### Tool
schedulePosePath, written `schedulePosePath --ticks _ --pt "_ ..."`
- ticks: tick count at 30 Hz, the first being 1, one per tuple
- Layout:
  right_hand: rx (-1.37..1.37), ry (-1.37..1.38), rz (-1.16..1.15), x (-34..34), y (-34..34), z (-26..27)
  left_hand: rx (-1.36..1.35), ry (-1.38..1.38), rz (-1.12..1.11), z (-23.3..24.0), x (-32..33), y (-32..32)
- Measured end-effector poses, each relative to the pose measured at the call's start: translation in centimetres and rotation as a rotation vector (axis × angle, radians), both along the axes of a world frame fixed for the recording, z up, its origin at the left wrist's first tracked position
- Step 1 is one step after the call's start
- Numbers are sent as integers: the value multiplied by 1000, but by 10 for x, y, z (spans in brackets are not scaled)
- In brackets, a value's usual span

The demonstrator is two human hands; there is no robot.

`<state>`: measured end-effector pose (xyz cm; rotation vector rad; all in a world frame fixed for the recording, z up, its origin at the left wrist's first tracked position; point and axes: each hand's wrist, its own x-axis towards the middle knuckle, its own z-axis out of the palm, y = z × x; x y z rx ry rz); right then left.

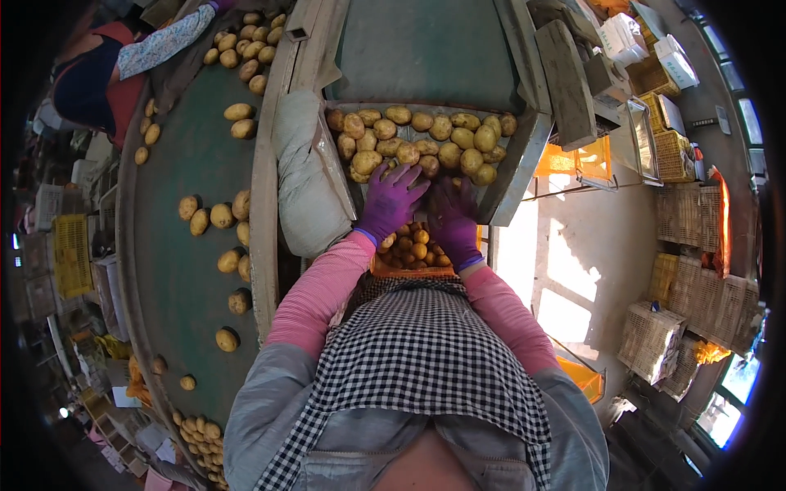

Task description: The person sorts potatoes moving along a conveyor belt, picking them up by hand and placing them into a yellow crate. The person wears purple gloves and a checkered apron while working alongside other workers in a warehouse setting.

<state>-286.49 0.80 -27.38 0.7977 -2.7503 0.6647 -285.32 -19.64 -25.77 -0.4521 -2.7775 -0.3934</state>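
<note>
Both my hands wear purple gloves and rest at the near edge of a metal chute (502, 195) that holds many potatoes (407, 153). My left hand (393, 199) has its fingers spread against the nearest potatoes on the left side. My right hand (453, 212) lies beside it, in shadow, its fingers at the potatoes near the middle; what is under its palm is hidden. Below the chute mouth, between my forearms, an orange crate (393, 270) holds more potatoes (419, 250). A green belt (430, 49) runs up behind the chute.
On my left, a green conveyor belt (178, 270) carries scattered potatoes (222, 216). A co-worker's sleeved arm (166, 43) reaches over its far end. A padded grey cover (307, 178) lines the chute's left side. Wooden boards (565, 86) and stacked crates (651, 337) stand to the right.
</note>
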Motion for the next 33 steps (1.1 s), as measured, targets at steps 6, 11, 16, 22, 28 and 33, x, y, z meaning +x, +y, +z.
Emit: schedulePosePath --ticks 6,11,16,22,28,33 --pt "-419 -218 -484 -33 -16 -15 75 38 -142 -3 2 -10" --pt "187 -109 -594 -86 5 -83 270 7 -269 13 -23 18" --pt "-312 -559 -530 -88 -10 5 382 -60 -251 5 -20 8" --pt "-800 -626 -312 -45 11 100 643 -536 -327 8 -38 12" --pt "-1212 521 -195 -89 131 227 701 -463 -341 -38 -28 12" --pt "-879 385 -821 -148 264 208 561 -338 -390 -36 -39 18"
